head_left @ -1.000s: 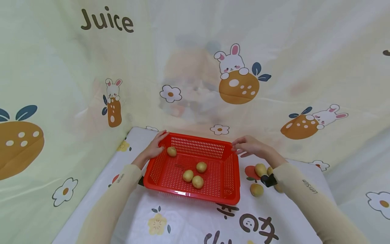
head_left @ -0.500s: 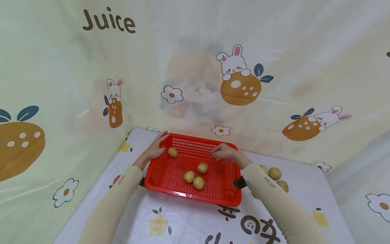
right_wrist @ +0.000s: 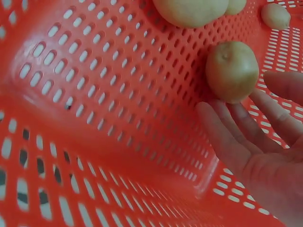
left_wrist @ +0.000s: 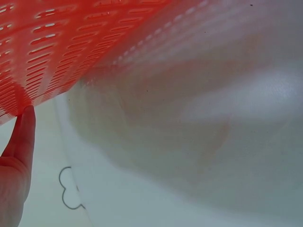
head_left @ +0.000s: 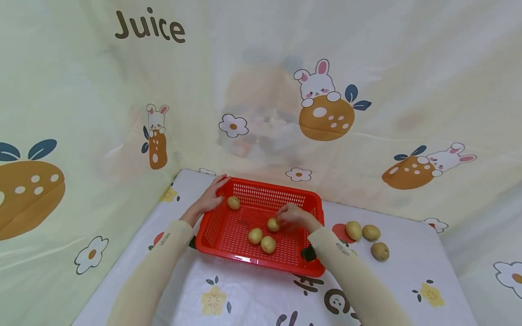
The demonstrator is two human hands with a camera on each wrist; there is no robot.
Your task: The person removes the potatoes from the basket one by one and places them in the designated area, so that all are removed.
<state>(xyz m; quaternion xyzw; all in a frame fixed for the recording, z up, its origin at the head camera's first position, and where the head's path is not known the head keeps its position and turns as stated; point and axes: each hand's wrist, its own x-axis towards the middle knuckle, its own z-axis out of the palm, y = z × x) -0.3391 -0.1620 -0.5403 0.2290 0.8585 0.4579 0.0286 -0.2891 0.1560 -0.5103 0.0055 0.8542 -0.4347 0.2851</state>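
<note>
A red plastic basket (head_left: 261, 265) with slotted walls stands on the table, with several potatoes inside. My left hand (head_left: 210, 197) rests at its left rim near the far corner, fingers fairly straight. From the left wrist, a straight finger (left_wrist: 27, 127) touches the edge of the basket's wall. My right hand (head_left: 292, 216) is inside the basket at one potato (right_wrist: 232, 71), fingertips by its underside and thumb standing apart. Two potatoes (head_left: 262, 240) lie just in front of it. Another potato (head_left: 234, 203) sits near the left wall.
Right of the basket, several more potatoes (head_left: 371, 232) lie on the printed white tablecloth (head_left: 244, 301), one partly hidden by my right sleeve. A pale curtain (head_left: 195, 90) with rabbit prints hangs behind and beside the table.
My right hand has moved left and down from the basket's right rim to the potato inside. The left hand has stayed at the left rim.
</note>
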